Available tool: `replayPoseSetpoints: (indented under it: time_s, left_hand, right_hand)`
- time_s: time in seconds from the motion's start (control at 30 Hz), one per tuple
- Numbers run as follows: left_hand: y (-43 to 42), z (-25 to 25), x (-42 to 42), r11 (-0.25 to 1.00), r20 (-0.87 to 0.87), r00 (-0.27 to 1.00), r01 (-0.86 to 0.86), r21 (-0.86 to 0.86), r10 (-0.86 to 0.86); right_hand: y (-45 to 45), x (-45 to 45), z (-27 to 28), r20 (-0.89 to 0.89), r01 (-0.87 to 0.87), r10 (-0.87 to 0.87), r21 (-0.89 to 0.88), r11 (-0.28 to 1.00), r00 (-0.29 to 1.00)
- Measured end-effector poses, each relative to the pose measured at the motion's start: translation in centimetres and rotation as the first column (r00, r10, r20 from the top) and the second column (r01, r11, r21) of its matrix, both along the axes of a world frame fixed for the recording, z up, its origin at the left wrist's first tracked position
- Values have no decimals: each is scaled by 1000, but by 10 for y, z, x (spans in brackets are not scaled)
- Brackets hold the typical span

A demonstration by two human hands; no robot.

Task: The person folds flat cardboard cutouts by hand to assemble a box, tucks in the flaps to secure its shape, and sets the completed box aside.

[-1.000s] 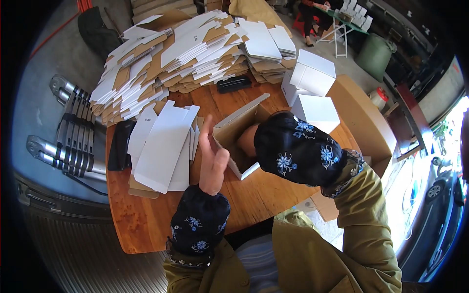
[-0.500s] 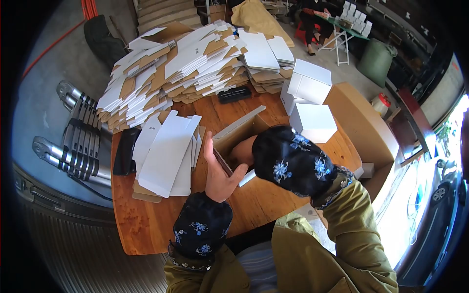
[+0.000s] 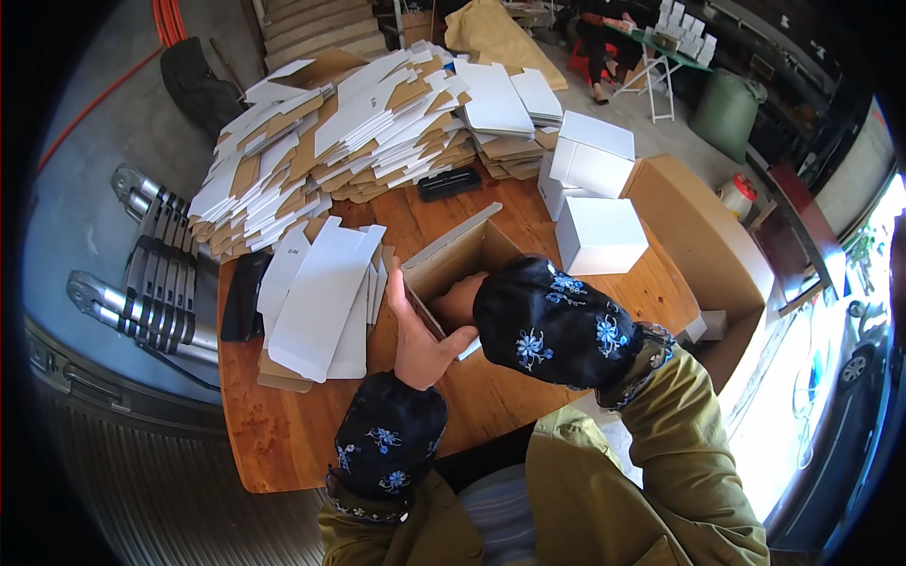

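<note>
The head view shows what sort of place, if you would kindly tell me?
Probably a packing workshop: a wooden table bears a heap of flattened cartons and assembled white boxes.

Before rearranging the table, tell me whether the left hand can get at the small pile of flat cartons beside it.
Probably yes: the small pile lies just left of the left hand, nothing visible between, though that hand would first leave the open box.

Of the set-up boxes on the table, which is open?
The box with the right hand inside, its brown interior showing; the white boxes to its right look closed.
</note>
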State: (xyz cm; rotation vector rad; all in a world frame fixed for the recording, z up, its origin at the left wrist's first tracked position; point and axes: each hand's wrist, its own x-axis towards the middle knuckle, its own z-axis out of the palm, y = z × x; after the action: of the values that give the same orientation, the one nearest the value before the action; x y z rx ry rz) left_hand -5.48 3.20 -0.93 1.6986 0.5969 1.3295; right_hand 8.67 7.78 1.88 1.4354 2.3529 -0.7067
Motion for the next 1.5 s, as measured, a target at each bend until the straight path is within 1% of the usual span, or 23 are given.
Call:
replayPoseSetpoints:
  time_s: [0.03, 0.13, 0.23, 0.33, 0.4, 0.43, 0.5, 0.57, 0.63, 0.73, 0.77, 0.87, 0.9, 1.0, 1.03, 1.07, 1.13, 1.17, 1.27, 1.3, 1.37, 1.43, 1.5]
  left_hand:
    - [1, -3, 0, 1000, -16, 1000, -20, 21, 20]
    - [-3, 4, 1, 999, 3, 1000, -8, -44, 8]
    - [-2, 0, -1, 999, -33, 999, -28, -18, 27]
    - [-6, 3, 0, 996, 27, 999, 43, -77, -41]
    - [-7, 4, -1, 998, -25, 1000, 5, -61, -7]
    - [-4, -1, -3, 999, -70, 997, -25, -37, 23]
    - [-3, -5, -6, 998, -139, 988, -68, -4, 67]
    - [-3, -5, -6, 995, -182, 978, -97, 14, 98]
    - [-2, -7, -5, 996, -166, 982, -90, -3, 88]
    - [-1, -10, -1, 994, -147, 983, -110, 16, 111]
    - [-2, -11, 0, 992, -142, 982, -119, 27, 122]
    - [-8, 0, 1, 990, -85, 989, -129, -58, 124]
    - [-7, -3, 2, 991, -47, 992, -123, -57, 120]
    - [-2, -6, -3, 990, -129, 982, -135, 40, 139]
    - [2, -6, -2, 982, -132, 978, -146, 117, 161]
    - [2, -8, -3, 980, -147, 974, -153, 125, 171]
    - [-2, 0, -4, 977, -176, 967, -160, 138, 183]
    - [-1, -1, -3, 971, -146, 970, -170, 170, 195]
    - [-4, 0, -2, 991, -150, 981, -119, 58, 126]
    - [-3, 0, -1, 981, -142, 976, -146, 125, 163]
    - [-4, -1, -1, 985, -133, 981, -128, 117, 144]
    - [-4, 2, -3, 985, -143, 980, -122, 123, 139]
    - [-5, 4, -3, 983, -119, 982, -133, 124, 147]
  right_hand:
    - [-3, 0, 1, -17, 14, -13, 14, 1000, 1000]
    - [-10, 0, 3, -55, 41, -38, 52, 998, 998]
    - [-17, 1, 5, -85, 68, -62, 79, 995, 994]
    - [-21, 2, 5, -94, 85, -76, 90, 992, 993]
    - [-18, 2, 4, -85, 75, -69, 70, 995, 994]
    - [-8, 1, 4, -57, 68, -67, 18, 998, 996]
    - [2, 4, 11, -9, -133, 133, -29, 991, 991]
    - [1, 4, 18, 2, -177, 177, -45, 983, 984]
    - [-5, 6, 20, -23, -68, 67, -24, 997, 997]
    - [6, 14, -5, -142, -41, 37, -21, 999, 989]
    - [11, 16, -14, -137, -41, 36, -32, 999, 990]
    - [6, 19, -3, -89, 4, -11, -81, 997, 996]
    - [4, 18, 1, -50, 35, -40, -89, 995, 998]
    - [7, 22, -6, 59, 110, -107, -53, 993, 993]
    - [5, 24, -5, 82, 104, -102, -32, 994, 991]
    - [5, 26, -4, 122, 100, -93, -49, 994, 988]
    - [-6, 20, 16, 200, 97, -78, -88, 991, 977]
    - [-10, 23, 16, 186, 78, -66, -58, 995, 980]
    - [1, 33, -6, 21, 256, -256, -159, 954, 967]
    - [0, 32, -5, 29, 253, -252, -141, 957, 967]
    - [13, 54, -41, -35, 156, -164, -165, 974, 986]
    - [15, 58, -41, -101, 125, -144, -179, 976, 984]
    - [11, 57, -37, -100, 167, -187, -184, 969, 977]
